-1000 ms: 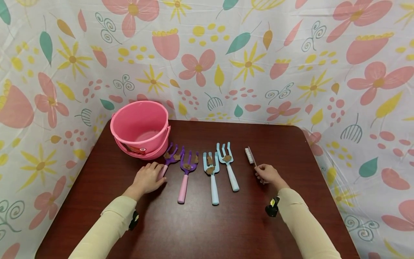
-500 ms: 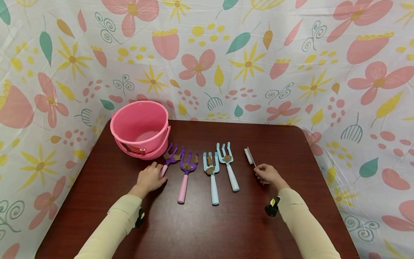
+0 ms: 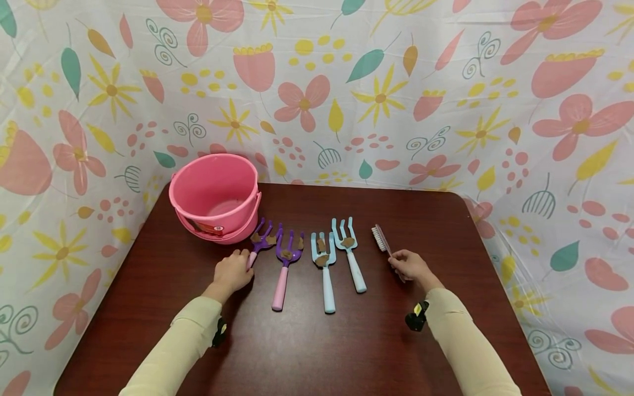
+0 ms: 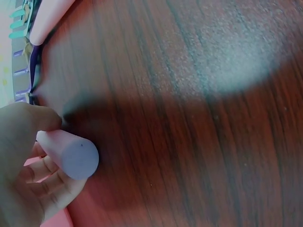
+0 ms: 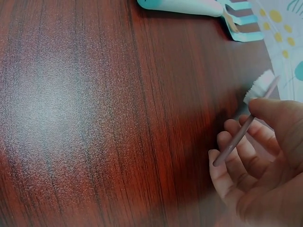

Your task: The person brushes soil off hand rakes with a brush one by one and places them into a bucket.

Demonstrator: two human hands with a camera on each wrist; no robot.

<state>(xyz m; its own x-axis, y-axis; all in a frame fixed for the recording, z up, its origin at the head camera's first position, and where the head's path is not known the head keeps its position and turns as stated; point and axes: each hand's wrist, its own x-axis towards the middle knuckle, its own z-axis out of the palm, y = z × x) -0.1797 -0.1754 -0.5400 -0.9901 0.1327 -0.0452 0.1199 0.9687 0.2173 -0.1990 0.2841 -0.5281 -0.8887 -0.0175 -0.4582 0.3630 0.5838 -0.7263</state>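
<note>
My left hand curls round the pink handle of the leftmost garden hand fork, which has purple tines with brown clumps on them. Its handle end pokes out between thumb and fingers in the left wrist view. My right hand pinches the thin handle of a small scrubbing brush with white bristles. The bristles face left in the head view, toward the forks. Beside the left hand lies a second purple fork with a pink handle.
Two light blue hand forks with brown clumps lie mid-table, the other blue fork just to the right. A pink bucket stands at the back left, close to the purple tines. Flowered cloth hangs behind the dark wooden table.
My left hand has moved slightly right and closed round the fork's handle. The brush in my right hand has turned a little, showing more of its back.
</note>
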